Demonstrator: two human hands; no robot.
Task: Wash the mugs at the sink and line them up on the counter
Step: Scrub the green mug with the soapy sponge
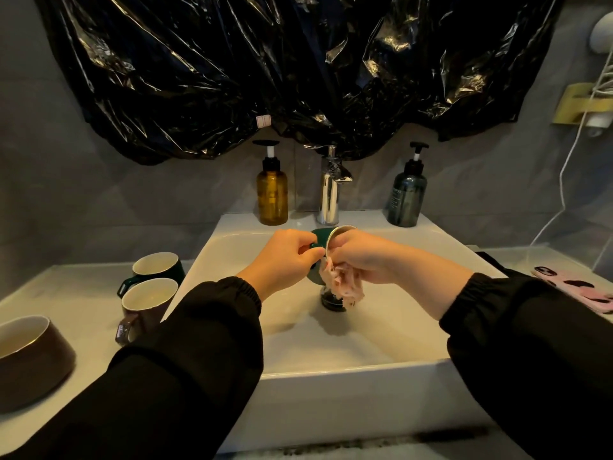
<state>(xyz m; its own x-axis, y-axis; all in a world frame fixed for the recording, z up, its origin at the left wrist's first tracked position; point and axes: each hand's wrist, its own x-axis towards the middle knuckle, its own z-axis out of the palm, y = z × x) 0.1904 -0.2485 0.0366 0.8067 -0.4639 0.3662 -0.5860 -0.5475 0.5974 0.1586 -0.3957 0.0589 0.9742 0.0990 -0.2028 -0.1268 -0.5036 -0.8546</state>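
Note:
Over the white sink my left hand grips a dark green mug tipped on its side, mouth toward the right. My right hand holds a pink cloth against the mug's rim, with the cloth hanging down over the drain. On the counter to the left stand three mugs: a green one, a brown one in front of it, and a larger brown one at the near left edge.
A chrome faucet stands behind the sink between an amber pump bottle and a dark pump bottle. A pink patterned phone lies on the right counter. Black plastic sheeting covers the wall above.

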